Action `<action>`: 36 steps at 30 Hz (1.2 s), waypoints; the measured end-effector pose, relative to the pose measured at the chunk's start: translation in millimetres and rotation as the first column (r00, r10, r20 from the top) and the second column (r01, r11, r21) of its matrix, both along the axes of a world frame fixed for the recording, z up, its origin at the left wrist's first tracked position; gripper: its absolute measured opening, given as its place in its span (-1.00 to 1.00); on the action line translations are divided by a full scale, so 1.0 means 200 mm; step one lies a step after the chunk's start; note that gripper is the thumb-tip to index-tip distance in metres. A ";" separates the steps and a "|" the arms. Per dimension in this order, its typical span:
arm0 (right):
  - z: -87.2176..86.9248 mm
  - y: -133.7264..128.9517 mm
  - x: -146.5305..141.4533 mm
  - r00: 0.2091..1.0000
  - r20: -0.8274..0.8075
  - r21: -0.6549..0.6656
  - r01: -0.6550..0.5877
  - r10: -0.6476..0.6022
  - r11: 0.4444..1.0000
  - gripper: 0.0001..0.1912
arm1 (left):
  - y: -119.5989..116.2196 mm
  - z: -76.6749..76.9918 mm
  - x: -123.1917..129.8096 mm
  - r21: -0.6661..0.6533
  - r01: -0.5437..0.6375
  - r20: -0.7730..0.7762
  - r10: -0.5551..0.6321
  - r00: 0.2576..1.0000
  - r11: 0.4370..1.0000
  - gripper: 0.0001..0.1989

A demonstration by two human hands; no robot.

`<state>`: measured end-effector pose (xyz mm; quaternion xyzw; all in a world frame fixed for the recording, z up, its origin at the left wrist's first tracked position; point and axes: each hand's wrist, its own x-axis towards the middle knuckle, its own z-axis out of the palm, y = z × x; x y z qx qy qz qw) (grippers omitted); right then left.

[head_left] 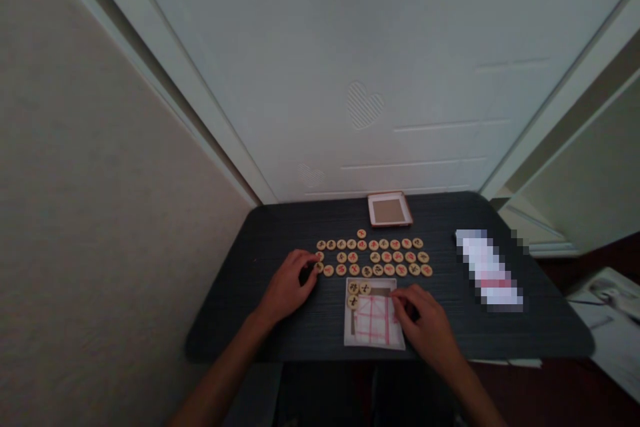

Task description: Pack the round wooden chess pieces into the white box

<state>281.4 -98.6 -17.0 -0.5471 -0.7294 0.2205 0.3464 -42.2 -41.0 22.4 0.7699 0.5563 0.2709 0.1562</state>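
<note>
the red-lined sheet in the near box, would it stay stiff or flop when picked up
The red-lined sheet would probably flop or bend, since it looks like thin paper. That thinness also suggests it is light for its size. Its edges might catch on the near box, as it lies within the walls.

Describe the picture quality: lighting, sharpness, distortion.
Head view: dim light, nearly black below the dark table; head view: markings on the round pieces look soft; head view: apparent wide-angle stretching toward the edges, plus a pixelated patch at right.
</note>
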 end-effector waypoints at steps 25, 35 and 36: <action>0.01 0.00 0.00 0.999 -0.021 -0.003 -0.039 0.039 0.999 -0.79 | 0.36 0.08 0.17 -0.058 0.004 -0.304 -0.021 0.952 0.998 -0.86; 0.01 0.00 0.01 0.999 -0.020 0.001 -0.027 0.027 1.000 -0.78 | 0.33 0.11 0.04 -0.077 -0.035 -0.245 0.016 0.969 0.996 -0.71; 0.01 0.00 0.01 0.999 -0.017 -0.001 -0.028 0.028 1.000 -0.78 | 0.33 0.11 0.04 -0.080 -0.021 -0.252 0.000 0.968 0.997 -0.72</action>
